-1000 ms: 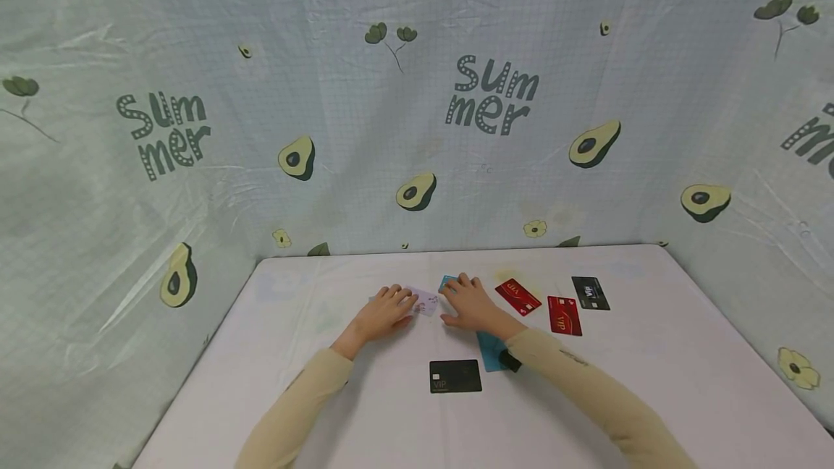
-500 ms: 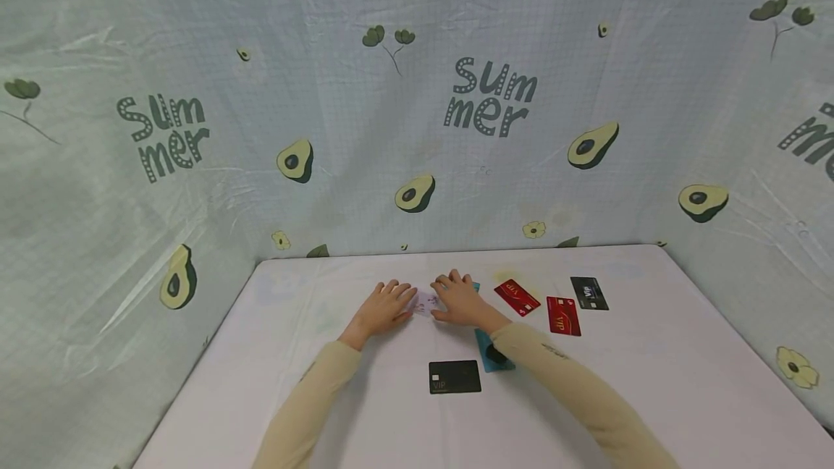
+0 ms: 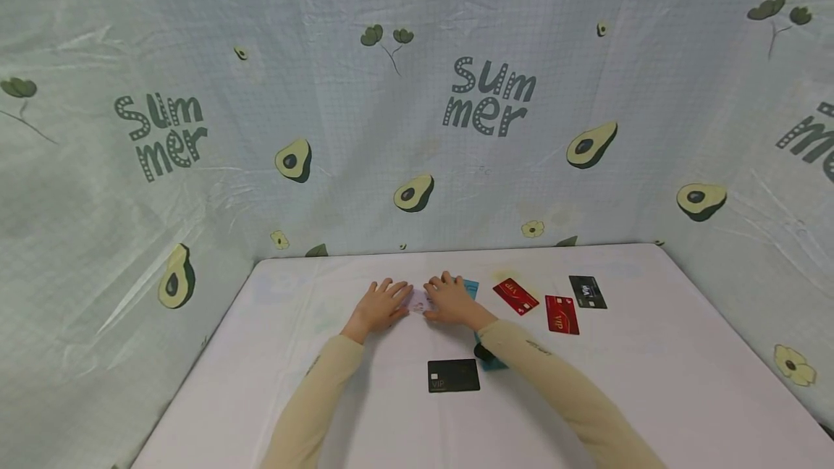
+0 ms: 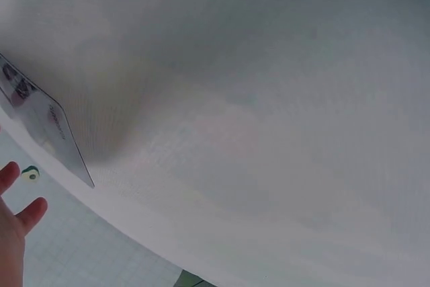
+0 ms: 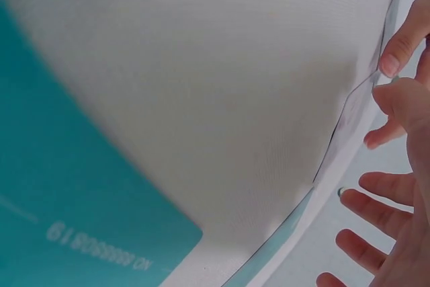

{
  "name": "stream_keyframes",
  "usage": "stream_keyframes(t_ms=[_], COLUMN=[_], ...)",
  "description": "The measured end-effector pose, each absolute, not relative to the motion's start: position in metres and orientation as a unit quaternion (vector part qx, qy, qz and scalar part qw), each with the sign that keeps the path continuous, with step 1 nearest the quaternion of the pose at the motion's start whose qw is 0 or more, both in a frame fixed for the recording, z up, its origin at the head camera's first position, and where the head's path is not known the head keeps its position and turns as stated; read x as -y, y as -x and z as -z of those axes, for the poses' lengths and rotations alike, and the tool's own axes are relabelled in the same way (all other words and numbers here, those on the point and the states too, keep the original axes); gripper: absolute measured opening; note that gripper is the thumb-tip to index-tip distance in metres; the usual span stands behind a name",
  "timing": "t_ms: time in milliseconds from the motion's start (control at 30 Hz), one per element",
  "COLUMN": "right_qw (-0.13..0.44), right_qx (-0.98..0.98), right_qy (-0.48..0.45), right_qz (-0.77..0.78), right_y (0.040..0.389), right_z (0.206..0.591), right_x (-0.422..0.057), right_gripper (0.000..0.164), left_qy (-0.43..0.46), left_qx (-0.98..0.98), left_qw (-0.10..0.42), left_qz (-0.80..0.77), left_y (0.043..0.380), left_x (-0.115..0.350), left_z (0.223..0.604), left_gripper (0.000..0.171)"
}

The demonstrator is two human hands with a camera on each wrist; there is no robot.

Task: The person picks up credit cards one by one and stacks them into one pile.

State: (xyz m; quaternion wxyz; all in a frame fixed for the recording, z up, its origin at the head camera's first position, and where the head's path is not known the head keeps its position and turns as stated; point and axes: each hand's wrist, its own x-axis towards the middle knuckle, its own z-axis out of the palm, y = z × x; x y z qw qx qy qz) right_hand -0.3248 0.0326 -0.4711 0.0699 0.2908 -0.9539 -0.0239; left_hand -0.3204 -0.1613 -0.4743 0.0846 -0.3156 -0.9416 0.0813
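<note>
A pale purple card (image 3: 418,301) lies on the table between my two hands. At its left side is my left hand (image 3: 381,305), fingers spread and loosely bent, thumb near the card. Over its right part sits my right hand (image 3: 454,300), fingers relaxed and apart in the right wrist view. The hands hide parts of the card. Just right of the right hand shows a light blue card (image 3: 471,288), partly covered. A teal card (image 5: 87,186) lies under the right wrist. In the left wrist view, the corner of a pale card (image 4: 54,122) shows near my fingers.
A black VIP card (image 3: 453,375) lies nearer to me. On the right are two red VIP cards (image 3: 516,297) and another black card (image 3: 588,292). Behind the white table (image 3: 313,281) hangs a sheet printed with avocados.
My right hand has moved left, over the purple card, uncovering more of the light blue card. The left hand has shifted only slightly. The right forearm now covers more of the teal card.
</note>
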Motion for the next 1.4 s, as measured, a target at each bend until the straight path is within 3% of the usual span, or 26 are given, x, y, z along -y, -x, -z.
stream_keyframes(t_ms=[767,1400], right_qw=[0.042,0.038], right_qx=[0.956,0.957], right_qy=[-0.287,-0.286], right_qz=[0.036,0.025], right_y=[0.328,0.330], right_z=[0.476,0.475], right_x=[-0.027,-0.026], right_gripper=[0.058,0.053], left_qy=[0.317,0.337], left_qx=[0.943,0.933], left_qw=[0.067,0.098], left_qz=[-0.070,-0.077], left_y=[0.323,0.327], left_x=[0.162,0.161], left_z=[0.479,0.485], left_gripper=[0.049,0.046])
